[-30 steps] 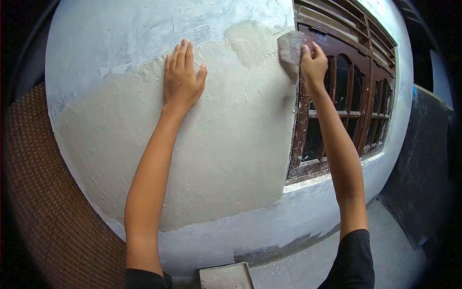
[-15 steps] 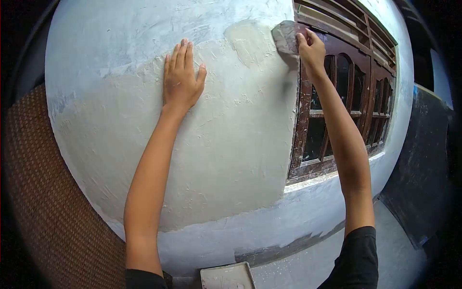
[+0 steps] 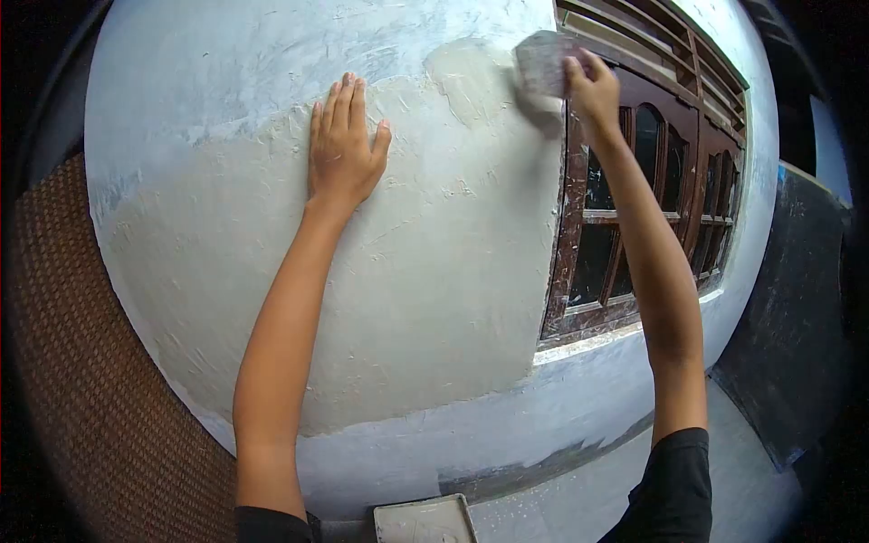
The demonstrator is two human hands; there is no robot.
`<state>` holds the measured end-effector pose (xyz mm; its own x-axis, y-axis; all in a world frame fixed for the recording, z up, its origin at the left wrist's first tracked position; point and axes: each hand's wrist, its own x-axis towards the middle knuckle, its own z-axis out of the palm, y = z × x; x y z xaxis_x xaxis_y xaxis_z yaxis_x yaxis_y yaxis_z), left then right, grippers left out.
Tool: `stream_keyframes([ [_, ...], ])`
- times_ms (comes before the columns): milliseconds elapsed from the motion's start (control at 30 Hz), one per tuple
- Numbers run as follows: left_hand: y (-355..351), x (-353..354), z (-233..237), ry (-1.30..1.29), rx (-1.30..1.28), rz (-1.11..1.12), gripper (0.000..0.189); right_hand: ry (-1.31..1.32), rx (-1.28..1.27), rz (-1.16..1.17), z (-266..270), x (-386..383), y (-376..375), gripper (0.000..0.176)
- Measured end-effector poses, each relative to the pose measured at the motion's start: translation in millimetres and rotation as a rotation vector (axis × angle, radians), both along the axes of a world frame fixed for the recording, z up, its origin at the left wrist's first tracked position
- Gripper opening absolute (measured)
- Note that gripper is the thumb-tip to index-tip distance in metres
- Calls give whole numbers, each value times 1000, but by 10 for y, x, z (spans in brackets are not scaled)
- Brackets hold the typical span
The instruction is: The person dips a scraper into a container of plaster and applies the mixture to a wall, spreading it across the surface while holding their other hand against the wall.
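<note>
My left hand (image 3: pixel 343 145) lies flat on the wall (image 3: pixel 434 271), fingers spread and pointing up, on the fresh grey plaster patch. My right hand (image 3: pixel 593 90) grips a putty-smeared scraper (image 3: pixel 540 68) and presses its blade against the wall at the upper edge of the patch, right beside the brown wooden window frame (image 3: pixel 572 226).
A dark wooden window (image 3: pixel 661 172) with arched panes fills the right side of the wall. A flat tray (image 3: pixel 425 520) with plaster lies on the floor below. A woven brown panel (image 3: pixel 100 407) stands at the left, a dark board (image 3: pixel 797 317) at the right.
My right hand has moved the scraper up along the wall beside the window frame, then shifted slightly right. My left hand has stayed flat in place.
</note>
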<state>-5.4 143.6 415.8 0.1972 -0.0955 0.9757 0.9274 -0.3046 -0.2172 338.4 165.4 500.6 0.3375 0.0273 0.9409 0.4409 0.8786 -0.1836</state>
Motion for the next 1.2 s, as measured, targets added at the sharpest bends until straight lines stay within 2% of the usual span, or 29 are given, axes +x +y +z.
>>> stream_keyframes([
  [33,1,2,-1,3,4,2,61,-142,22,103,-38,-97,-5,39],
  [167,11,3,0,0,8,-6,61,-376,-7,29,-210,-581,-189,34],
  [200,12,0,5,3,17,3,61,-433,54,-80,-217,-655,-156,34],
  [233,15,-2,5,7,25,12,61,-433,-56,4,-276,-683,-240,34],
  [300,12,-11,2,12,21,6,61,-374,1,-58,-226,-593,-58,34],
  [433,-1,3,-4,-3,-3,15,60,169,-6,-134,17,-166,38,37],
  [500,0,7,-7,-8,-4,8,61,328,-62,-130,33,-100,-99,40],
  [533,2,12,-7,-10,-6,-3,61,327,-60,-130,37,-111,-95,40],
  [600,6,17,-9,-12,3,-8,61,12,-1,50,13,-151,-78,41],
  [633,11,24,-10,-12,11,-13,61,-123,89,33,17,-203,22,41],
  [700,13,23,-2,-9,12,-5,61,-289,-50,-104,-14,-249,82,40],
  [767,8,21,-13,-9,12,8,61,-255,-34,-134,-50,-271,9,39],
  [833,-17,0,-12,-3,-3,23,61,32,-36,-162,25,-136,9,38],
  [900,-26,-3,-8,-3,-9,33,61,308,-72,-10,83,13,15,40],
  [967,-22,-8,-8,-5,-15,39,61,362,-39,131,100,14,-51,45],
  [1033,4,12,-12,-14,2,20,61,151,48,8,66,-62,58,45],
  [1067,15,14,-10,-11,1,16,61,-51,96,54,49,-104,136,42],
  [1100,16,6,-10,-7,11,17,61,-214,11,43,-20,-175,45,38],
  [1167,28,11,-13,2,20,17,61,-124,-43,-45,10,-116,163,37],
  [1200,18,8,-14,3,12,25,61,23,-62,-102,28,-46,127,37],
])
